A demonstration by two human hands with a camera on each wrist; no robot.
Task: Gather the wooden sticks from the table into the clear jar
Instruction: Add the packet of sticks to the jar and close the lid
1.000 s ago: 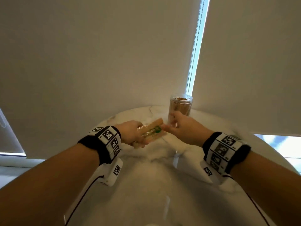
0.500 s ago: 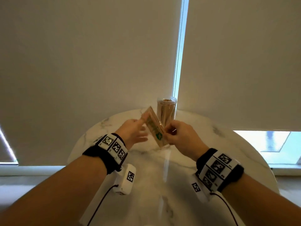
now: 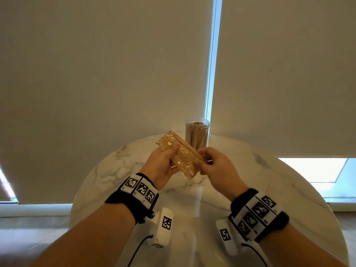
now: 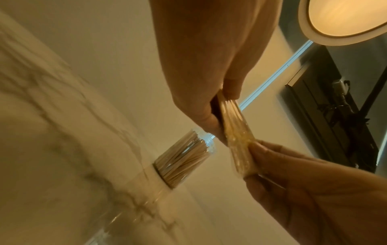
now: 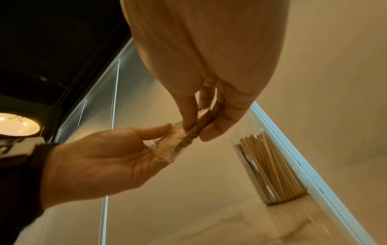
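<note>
Sticks wrapped in clear film form a flat packet of wooden sticks (image 3: 178,154), held in the air above the round marbled desk (image 3: 107,176) by both hands. The left hand (image 3: 160,166) grips the packet from its left side, thumb laid across the top face and fingers curled beneath, so that this grip is closed round the far half of the bundle. The right hand (image 3: 216,166) pinches the near end of the packet between thumb and fingertips; its grip is closed on that end, where the film looks crinkled. In the left wrist view the packet (image 4: 235,137) shows edge-on, with the left hand (image 4: 201,69) above it and the right hand (image 4: 303,190) clasping its lower end. In the right wrist view the right hand (image 5: 209,66) nips the packet (image 5: 184,137) from above while the left hand (image 5: 100,159) supports it from below with the palm turned up. The packet lies slanted, its far end raised toward the blind (image 3: 96,74). Behind the hands, at the far edge of the desk, the clear jar (image 3: 196,134) stands upright and apart from the packet, already packed with loose wooden sticks (image 5: 270,167) standing on end. Both wrists carry black bands with black-and-white markers (image 3: 141,188).
</note>
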